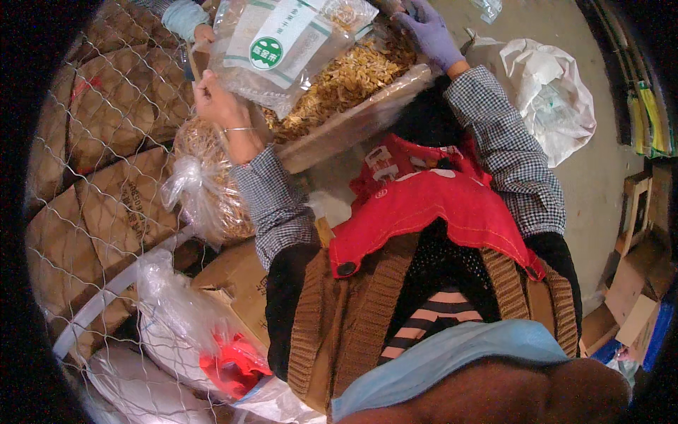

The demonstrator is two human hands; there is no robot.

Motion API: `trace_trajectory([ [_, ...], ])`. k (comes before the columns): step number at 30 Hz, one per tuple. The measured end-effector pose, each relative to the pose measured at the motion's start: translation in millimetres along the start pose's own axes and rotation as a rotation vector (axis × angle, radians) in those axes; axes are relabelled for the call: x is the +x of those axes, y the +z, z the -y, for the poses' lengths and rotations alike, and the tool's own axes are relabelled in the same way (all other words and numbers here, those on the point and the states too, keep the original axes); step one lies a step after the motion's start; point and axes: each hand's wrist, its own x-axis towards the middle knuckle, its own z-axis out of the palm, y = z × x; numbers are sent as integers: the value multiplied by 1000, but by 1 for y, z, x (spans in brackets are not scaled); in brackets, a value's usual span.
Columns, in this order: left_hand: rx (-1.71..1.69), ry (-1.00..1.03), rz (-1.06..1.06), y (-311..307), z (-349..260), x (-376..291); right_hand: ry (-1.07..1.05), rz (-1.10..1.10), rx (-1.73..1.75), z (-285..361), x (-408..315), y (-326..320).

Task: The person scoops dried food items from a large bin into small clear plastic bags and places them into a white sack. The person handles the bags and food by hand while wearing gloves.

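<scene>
My bare left hand (220,100), a bracelet at its wrist, has its fingers curled at the left edge of a clear plastic bag (249,87). The bag has white and green printed panels and a round green logo. Beneath and beside it, dried yellow-brown food pieces (344,74) fill a shallow carton lined with clear plastic (360,114). My right hand (431,37), in a purple glove, is at the carton's far right corner. Its fingertips run to the top rim of the picture, so its grip is unclear.
Another person's hand (204,34) with a light-blue sleeve cover is at upper left. Wire netting (122,175) fronts brown cartons (127,204). A tied bag of dried strands (212,175) sits by my left forearm. A white sack (556,95) lies on the floor at right.
</scene>
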Motion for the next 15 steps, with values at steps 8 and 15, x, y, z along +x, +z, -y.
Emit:
trace_trajectory([
  [8, -111, -447, 166, 12, 45, -13, 22, 21, 145, -25, -2, 13],
  [15, 84, 116, 73, 17, 49, -19, -88, -32, 196, -43, -1, 20],
])
